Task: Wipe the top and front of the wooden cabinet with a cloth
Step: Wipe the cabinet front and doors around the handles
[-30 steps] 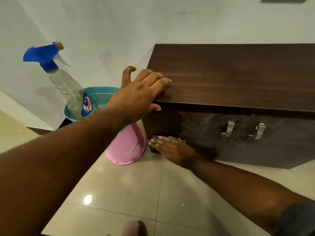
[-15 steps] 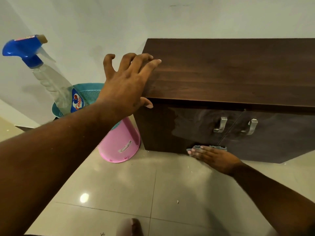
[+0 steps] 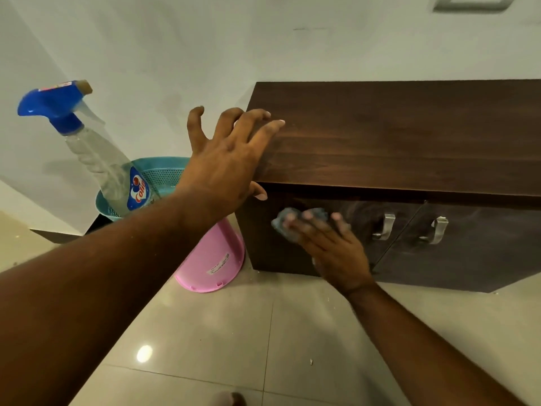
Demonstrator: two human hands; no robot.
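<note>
right of centre, low on the cabinet (image 3: 409, 136) front, my right hand (image 3: 330, 247) presses the bluish cloth (image 3: 285, 222) against the left door. its fingers are nearly straight and spread over the cloth, not curled round it. the hand is blurred, so i can't tell more of the grip. my left hand (image 3: 225, 162) rests wide open on the left corner of the top, fingers splayed, thumb at the front edge, holding nothing.

i judge the front wipe is the step in hand. the cloth sits at the upper left of that door, left of the two metal handles (image 3: 385, 227). next i'd sweep toward frame right, working round the handles onto the second door with even pressure.

a spray bottle (image 3: 96, 153) leans out of a teal basket (image 3: 164, 171) at far left, with a pink bucket (image 3: 210, 259) just below it.
</note>
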